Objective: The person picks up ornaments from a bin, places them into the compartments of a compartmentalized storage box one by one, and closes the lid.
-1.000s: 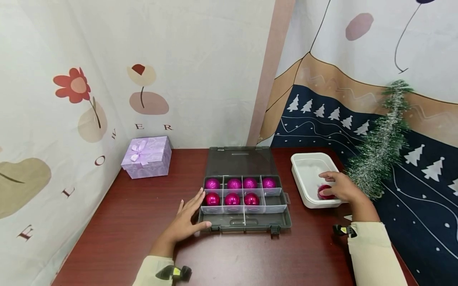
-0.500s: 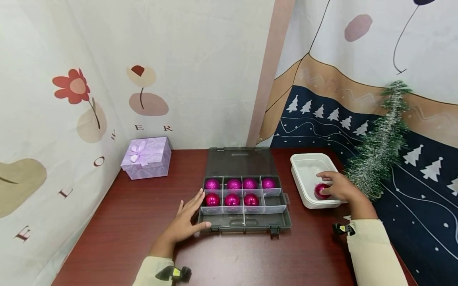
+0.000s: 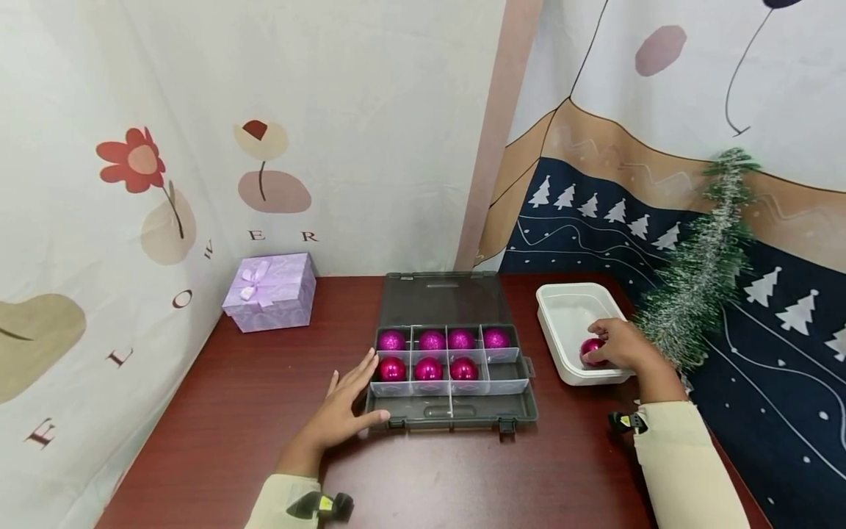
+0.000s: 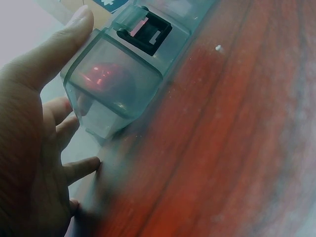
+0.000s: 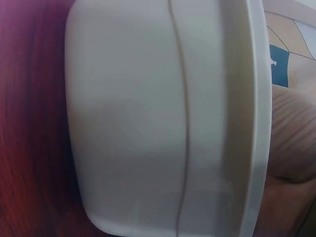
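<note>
My right hand (image 3: 626, 345) reaches over the near right rim of a white plastic tray (image 3: 550, 339). Its fingers and thumb grip a shiny magenta Christmas ball (image 3: 590, 351) inside the tray. In the right wrist view, the tray's wall (image 5: 128, 113) hides the fingers and the ball. My left hand (image 3: 344, 404) rests with extended fingers along the left side of a grey see-through compartment box (image 3: 413, 406), thumb at its front corner. Several glittery magenta balls (image 3: 432, 340) fill the box's back row; three smooth ones (image 3: 428, 369) sit in the row before it.
The box's lid (image 3: 446, 301) lies folded back behind it. A lilac gift box (image 3: 272, 292) with a bow stands at the back left of the brown table (image 3: 264, 382). A green tinsel tree (image 3: 703, 272) stands right of the tray, against the printed cloth wall.
My right hand has drawn its fingers and thumb in around the ball, which has shifted slightly left in the tray. My left hand and the box have stayed put.
</note>
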Available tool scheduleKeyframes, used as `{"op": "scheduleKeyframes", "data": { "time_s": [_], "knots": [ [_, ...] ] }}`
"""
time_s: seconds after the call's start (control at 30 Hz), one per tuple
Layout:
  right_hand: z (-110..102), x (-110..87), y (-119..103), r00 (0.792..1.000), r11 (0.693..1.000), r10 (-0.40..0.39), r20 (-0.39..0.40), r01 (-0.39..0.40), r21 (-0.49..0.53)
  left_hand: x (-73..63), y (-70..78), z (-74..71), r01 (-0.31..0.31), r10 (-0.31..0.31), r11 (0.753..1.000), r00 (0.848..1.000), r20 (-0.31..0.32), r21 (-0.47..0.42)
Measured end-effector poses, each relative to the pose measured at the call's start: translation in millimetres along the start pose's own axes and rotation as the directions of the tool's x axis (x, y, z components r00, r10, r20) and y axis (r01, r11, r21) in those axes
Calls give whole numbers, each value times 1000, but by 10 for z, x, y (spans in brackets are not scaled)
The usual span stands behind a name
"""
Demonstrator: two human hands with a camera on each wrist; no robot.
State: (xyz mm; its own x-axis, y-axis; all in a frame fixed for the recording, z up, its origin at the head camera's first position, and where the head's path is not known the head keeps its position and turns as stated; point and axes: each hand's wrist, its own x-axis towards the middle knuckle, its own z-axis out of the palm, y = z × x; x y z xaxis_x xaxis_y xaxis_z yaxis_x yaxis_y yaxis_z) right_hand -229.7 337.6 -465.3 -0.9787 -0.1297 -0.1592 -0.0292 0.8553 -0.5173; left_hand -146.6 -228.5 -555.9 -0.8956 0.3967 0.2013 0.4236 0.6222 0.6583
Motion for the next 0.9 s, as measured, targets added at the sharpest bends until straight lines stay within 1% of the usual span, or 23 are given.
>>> {"op": "scheduleKeyframes", "data": {
  "time_s": [0.27, 0.4, 0.6, 0.7, 0.77, 0.83, 0.9],
  "knots": [
    [-4, -2, -40, 1000, 1000, -13, -4, 13, -3, 10, 3, 7, -10, 10, 1000, 1000, -3, -5],
    [-7, -17, -49, 998, 999, -50, -34, 50, 19, 9, -3, 5, -8, 8, 1000, 1000, -4, 0],
    [1, -59, -35, 991, 993, -83, -107, 91, 70, -1, -5, 5, 3, -3, 1000, 1000, 4, -11],
    [12, -79, -42, 983, 989, -99, -154, 114, 94, -1, 0, 0, 1, -1, 1000, 1000, 2, -13],
    [23, -90, -47, 976, 983, -122, -182, 144, 112, 1, 6, -5, -2, 2, 1000, 1000, -1, -13],
    [39, -104, -49, 964, 974, -158, -212, 187, 125, 3, 14, -9, -4, 4, 1000, 1000, -2, -11],
    [58, -119, -46, 947, 963, -199, -251, 237, 132, 5, 24, -12, -4, 4, 1000, 1000, -2, -13]
  ]
}}
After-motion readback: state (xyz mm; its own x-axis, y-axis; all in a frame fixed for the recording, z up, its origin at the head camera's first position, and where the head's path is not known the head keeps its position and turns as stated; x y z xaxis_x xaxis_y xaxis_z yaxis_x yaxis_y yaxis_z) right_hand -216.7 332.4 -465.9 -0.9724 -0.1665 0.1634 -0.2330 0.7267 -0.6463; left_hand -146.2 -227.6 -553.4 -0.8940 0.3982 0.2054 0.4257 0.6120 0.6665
